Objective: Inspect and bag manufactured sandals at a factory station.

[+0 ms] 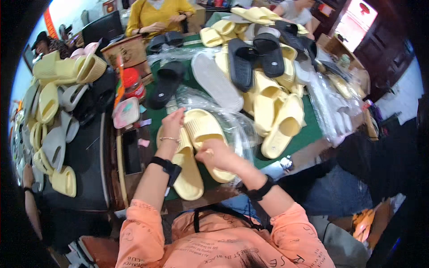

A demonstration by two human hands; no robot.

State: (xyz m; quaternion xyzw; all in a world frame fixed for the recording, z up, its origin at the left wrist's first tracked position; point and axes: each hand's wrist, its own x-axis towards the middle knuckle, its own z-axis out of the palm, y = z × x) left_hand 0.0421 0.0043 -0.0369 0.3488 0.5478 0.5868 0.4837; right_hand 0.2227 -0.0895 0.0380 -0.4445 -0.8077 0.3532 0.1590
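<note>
A pair of pale yellow slide slippers lies in front of me at the table's near edge, the left slipper [188, 176] beside the right slipper [204, 127]. Over the left slipper's ribbed strap is my left hand [173, 124], its fingers closed together; whatever they pinch is too small or blurred to make out. My right hand [217, 155] is curled like a fist at the right slipper, just below its strap, and hides part of the footbed. What is inside its fingers does not show.
Clear plastic bags [239, 127] and a grey slipper [214, 80] lie beyond the pair. Yellow slippers [281, 127] and black slippers [243, 64] pile up to the right. At left stand a red-lidded jar [132, 82] and a small tub [126, 112]. Across the table sits a person in yellow [156, 20].
</note>
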